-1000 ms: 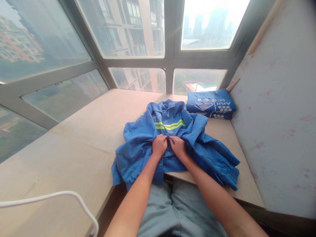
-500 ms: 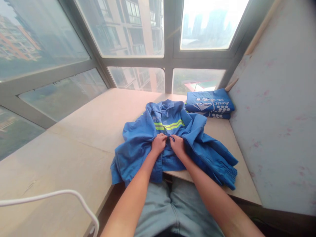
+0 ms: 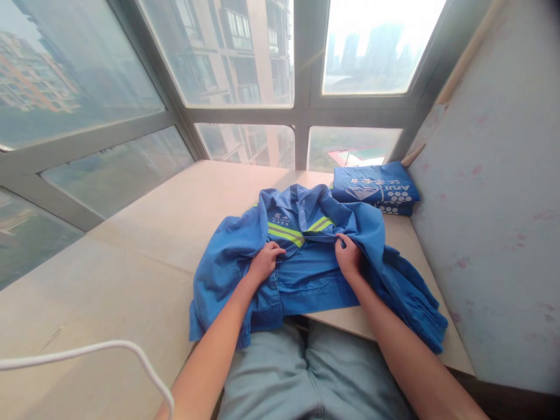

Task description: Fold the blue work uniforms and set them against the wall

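Note:
A blue work jacket [image 3: 315, 283] with yellow-and-grey reflective stripes lies spread on the pale tabletop [image 3: 144, 233], its collar toward the window. Its lower part reaches the near edge, and its front is parted between my hands. My left hand [image 3: 265, 261] is closed on the front edge at the left, below the printed chest logo. On the other side, my right hand [image 3: 347, 254] pinches the opposite front edge just under the stripe. One sleeve trails off to the right and ends in a gathered cuff.
Folded blue garments with white print [image 3: 376, 186] are stacked at the back right, close to the papered wall [image 3: 494, 204]. A white cable [image 3: 109, 345] curves across the near left corner. Window frames [image 3: 245, 115] rise along the back and left.
My hands have moved apart from the middle, left hand leftward and right hand rightward. The jacket's front has opened between them, showing more of the inside and the chest print.

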Demonstrator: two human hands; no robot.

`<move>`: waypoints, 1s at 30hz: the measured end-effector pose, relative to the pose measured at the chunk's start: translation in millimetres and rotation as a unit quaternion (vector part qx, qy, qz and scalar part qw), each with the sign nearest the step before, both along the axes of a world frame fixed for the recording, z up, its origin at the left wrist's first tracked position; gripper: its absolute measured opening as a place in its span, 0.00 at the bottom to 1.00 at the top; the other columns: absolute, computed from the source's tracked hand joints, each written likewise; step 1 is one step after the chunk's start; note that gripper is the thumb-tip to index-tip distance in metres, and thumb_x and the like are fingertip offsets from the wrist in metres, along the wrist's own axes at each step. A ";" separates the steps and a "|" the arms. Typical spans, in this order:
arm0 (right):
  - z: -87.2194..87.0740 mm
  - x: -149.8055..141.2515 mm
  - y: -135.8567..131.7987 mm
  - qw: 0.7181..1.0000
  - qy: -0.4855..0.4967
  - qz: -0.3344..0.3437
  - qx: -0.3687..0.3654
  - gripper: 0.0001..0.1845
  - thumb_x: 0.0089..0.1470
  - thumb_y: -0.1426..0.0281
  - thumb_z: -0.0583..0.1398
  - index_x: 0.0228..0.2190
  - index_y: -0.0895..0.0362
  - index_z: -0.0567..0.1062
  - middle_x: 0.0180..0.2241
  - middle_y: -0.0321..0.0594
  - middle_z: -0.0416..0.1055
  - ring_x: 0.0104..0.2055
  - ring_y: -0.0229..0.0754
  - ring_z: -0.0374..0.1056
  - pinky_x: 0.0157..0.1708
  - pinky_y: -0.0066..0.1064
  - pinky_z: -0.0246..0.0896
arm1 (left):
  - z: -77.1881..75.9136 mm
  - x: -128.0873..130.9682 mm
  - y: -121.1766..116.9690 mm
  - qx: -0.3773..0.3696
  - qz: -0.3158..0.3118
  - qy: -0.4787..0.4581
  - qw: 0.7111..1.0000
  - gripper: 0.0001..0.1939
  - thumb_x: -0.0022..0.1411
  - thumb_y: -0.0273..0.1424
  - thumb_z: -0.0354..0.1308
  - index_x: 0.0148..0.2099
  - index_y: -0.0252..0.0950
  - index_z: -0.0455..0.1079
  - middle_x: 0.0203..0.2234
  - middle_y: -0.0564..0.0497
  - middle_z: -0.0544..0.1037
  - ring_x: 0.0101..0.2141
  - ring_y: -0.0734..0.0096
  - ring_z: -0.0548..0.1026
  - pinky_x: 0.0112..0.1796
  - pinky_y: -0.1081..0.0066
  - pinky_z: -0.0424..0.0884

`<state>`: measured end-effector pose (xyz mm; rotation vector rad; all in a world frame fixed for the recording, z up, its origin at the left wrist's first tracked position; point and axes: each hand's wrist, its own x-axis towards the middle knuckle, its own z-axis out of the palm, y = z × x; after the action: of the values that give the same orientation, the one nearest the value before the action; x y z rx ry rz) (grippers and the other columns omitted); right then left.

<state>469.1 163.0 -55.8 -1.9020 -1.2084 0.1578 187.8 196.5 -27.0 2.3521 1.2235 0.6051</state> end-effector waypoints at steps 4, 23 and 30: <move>18.4 9.8 -1.9 0.993 -0.090 0.047 -0.056 0.18 0.57 0.70 0.55 0.44 0.56 0.80 0.42 0.50 0.77 0.41 0.52 0.71 0.43 0.40 0.64 | 13.9 -13.6 7.0 0.017 0.025 0.053 0.998 0.24 0.55 0.15 0.47 0.43 0.39 0.80 0.39 0.47 0.76 0.42 0.65 0.73 0.45 0.68 0.72; 0.1 -52.5 57.0 0.967 -0.123 0.211 -0.078 0.17 0.66 0.70 0.51 0.45 0.56 0.78 0.43 0.45 0.77 0.43 0.44 0.73 0.44 0.31 0.64 | -5.2 88.8 27.4 0.098 0.133 0.112 0.980 0.19 0.65 0.33 0.57 0.57 0.38 0.69 0.54 0.41 0.73 0.52 0.50 0.68 0.49 0.55 0.64; -0.8 -54.3 51.0 0.965 -0.118 0.225 -0.066 0.15 0.61 0.70 0.57 0.47 0.56 0.78 0.45 0.44 0.76 0.45 0.44 0.72 0.46 0.30 0.64 | -3.9 89.2 32.3 0.097 0.120 0.133 0.979 0.12 0.68 0.31 0.51 0.44 0.38 0.76 0.40 0.43 0.77 0.45 0.54 0.70 0.46 0.57 0.60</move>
<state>414.8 213.9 -56.5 -1.7650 -1.8257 0.2642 277.1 228.7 -30.9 2.5291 1.6521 0.5141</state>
